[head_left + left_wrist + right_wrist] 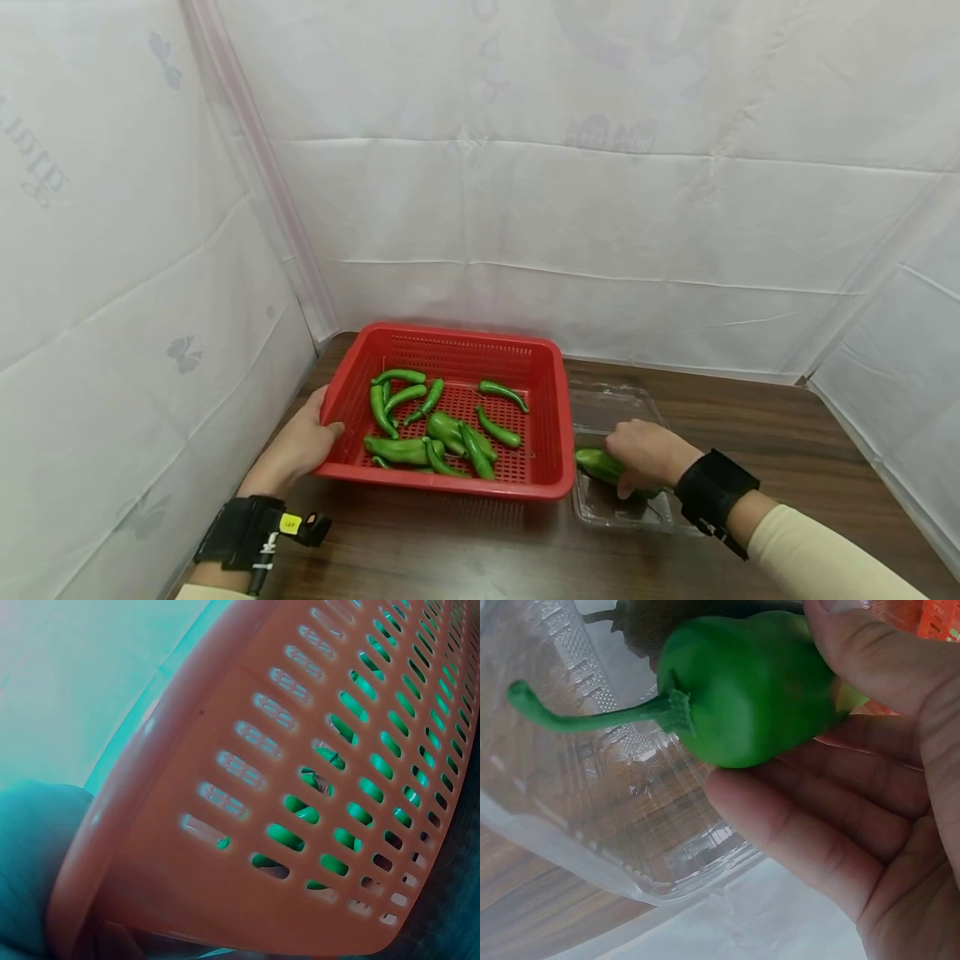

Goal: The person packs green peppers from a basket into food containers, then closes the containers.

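Note:
A red perforated plastic basket (450, 333) holds several green chili peppers (399, 451) of different sizes, seen through its slots (300, 808) in the left wrist view. At its left side, my left hand (300, 433) grips the rim with the thumb on the inner side; most of the fingers are hidden. My right hand (651, 454) holds a large green pepper (742, 690) between thumb and fingers, its curved stem pointing away from the palm. This pepper is at a clear plastic box (622, 521), right beside the basket.
The box's clear lid (611, 404) lies folded back toward the wall. All of it stands on a dark wood-grain table (765, 450). White fabric sheets (600, 217) wall off the back and both sides. Black straps (716, 492) circle both wrists.

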